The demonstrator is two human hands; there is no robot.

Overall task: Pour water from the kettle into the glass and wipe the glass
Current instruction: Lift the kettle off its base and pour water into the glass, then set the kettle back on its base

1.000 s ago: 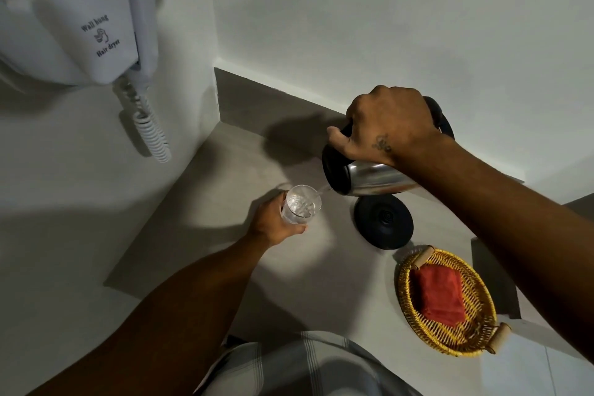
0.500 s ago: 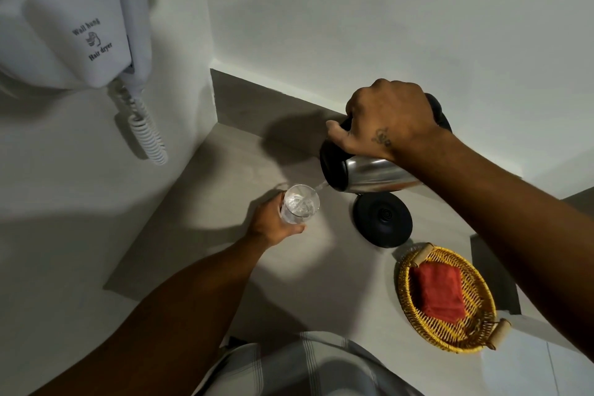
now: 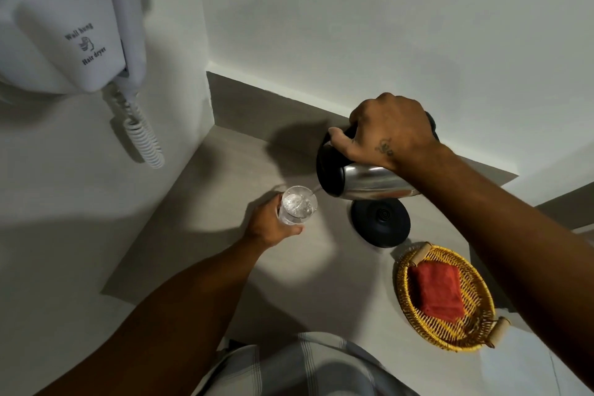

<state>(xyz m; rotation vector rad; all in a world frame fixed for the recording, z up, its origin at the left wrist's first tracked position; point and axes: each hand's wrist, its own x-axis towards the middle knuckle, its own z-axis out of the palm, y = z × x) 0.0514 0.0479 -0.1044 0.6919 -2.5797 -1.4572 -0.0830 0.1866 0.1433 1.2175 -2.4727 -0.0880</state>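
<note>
My right hand grips the black handle of a steel kettle, which is tilted hard to the left above its black base. A thin stream of water runs from the spout into a clear glass. My left hand is wrapped around the glass from the left and below, holding it just above the grey counter. The water in the glass is bubbling. A folded red cloth lies in a yellow wicker basket at the right.
A white wall-hung hair dryer with a coiled cord juts out at the upper left. Walls close the counter at the left and back. My checked shirt shows at the bottom edge.
The kettle is still tipped and pouring. Both hands hold nearly the same places; the view has shifted slightly and the glass holds a little more water.
</note>
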